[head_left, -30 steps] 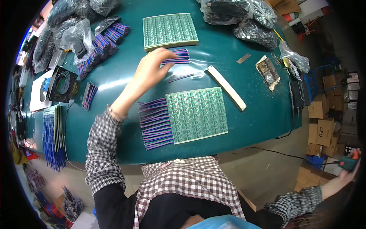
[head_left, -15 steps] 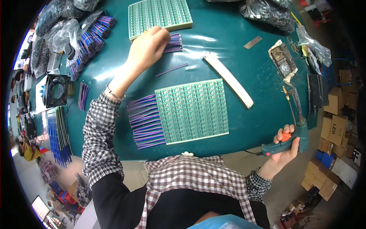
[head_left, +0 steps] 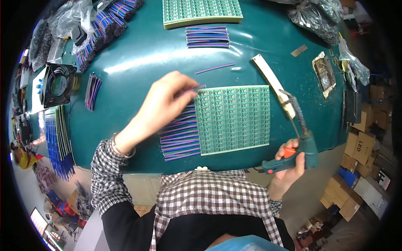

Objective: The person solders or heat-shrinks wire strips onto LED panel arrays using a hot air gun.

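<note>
PCB panel (head_left: 234,119) lies flat mid-view on green tabletop (head_left: 104,134), row of ribbon wires (head_left: 180,140) along its 9 o'clock edge. L hand (head_left: 167,100), motion-blurred, at panel's 10 o'clock corner, thumb + fingers pinched narrow on short ribbon wire (head_left: 202,87), its end poking past fingertips; wire-to-pad contact: can't tell. R hand (head_left: 289,167) wrapped round grip of green soldering gun (head_left: 309,152) w/ orange trigger, at panel's 4 o'clock; tip overlaps lower end of white bar (head_left: 268,75) at 1 o'clock, touching or not unclear. Loose wire (head_left: 215,68), then wire bundle (head_left: 207,37), then PCB stack (head_left: 203,21), all betw. 11 & 12. Blk fan (head_left: 58,85) approx. 10 o'clock.
</note>
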Demonstrator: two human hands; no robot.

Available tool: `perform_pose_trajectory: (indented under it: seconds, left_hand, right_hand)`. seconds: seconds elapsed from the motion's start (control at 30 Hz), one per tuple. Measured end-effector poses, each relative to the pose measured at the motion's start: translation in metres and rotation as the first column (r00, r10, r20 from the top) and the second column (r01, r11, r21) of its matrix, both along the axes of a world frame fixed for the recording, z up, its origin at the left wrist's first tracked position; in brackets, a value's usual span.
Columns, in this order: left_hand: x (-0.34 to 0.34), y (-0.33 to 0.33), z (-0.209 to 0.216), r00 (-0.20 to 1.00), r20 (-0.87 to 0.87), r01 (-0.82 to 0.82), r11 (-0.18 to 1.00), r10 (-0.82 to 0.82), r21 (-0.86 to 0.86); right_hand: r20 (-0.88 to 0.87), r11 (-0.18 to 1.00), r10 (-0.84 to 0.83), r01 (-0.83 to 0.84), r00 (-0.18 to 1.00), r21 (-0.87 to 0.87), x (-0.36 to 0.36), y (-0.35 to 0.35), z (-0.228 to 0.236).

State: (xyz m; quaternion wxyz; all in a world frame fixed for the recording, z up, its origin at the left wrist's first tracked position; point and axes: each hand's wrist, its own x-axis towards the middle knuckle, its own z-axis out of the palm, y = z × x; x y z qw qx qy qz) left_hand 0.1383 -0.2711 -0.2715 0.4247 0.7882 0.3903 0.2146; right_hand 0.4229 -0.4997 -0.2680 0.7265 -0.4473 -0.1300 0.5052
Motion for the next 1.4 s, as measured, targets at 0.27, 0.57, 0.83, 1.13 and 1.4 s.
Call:
perform_pose_trajectory:
  seconds: [0.27, 0.57, 0.83, 1.13, 1.4]
  left_hand:
    - [-0.003, -0.003, -0.021, 0.984, -0.148, 0.142, 0.936, -0.098, 0.321]
    - [-0.003, -0.004, -0.008, 0.954, -0.285, 0.223, 0.854, -0.091, 0.471]
    - [0.006, -0.007, -0.01, 0.983, -0.093, 0.169, 0.973, -0.156, 0.159]
    - [0.001, -0.008, -0.012, 0.919, -0.362, 0.35, 0.752, -0.159, 0.558]
    - [0.009, -0.004, -0.018, 0.899, -0.405, 0.396, 0.697, -0.164, 0.598]
  right_hand:
    - [0.214, 0.988, 0.085, -0.055, 0.973, -0.142, -0.038, 0.015, 0.003]
    - [0.196, 0.984, 0.104, -0.071, 0.975, -0.165, -0.038, 0.019, -0.001]
    - [0.207, 0.98, 0.134, -0.098, 0.969, -0.174, -0.043, 0.027, 0.003]
    - [0.511, 0.927, 0.292, -0.107, 0.808, -0.36, -0.062, 0.032, 0.013]
    - [0.417, 0.942, 0.219, -0.081, 0.882, -0.324, -0.068, 0.033, 0.016]
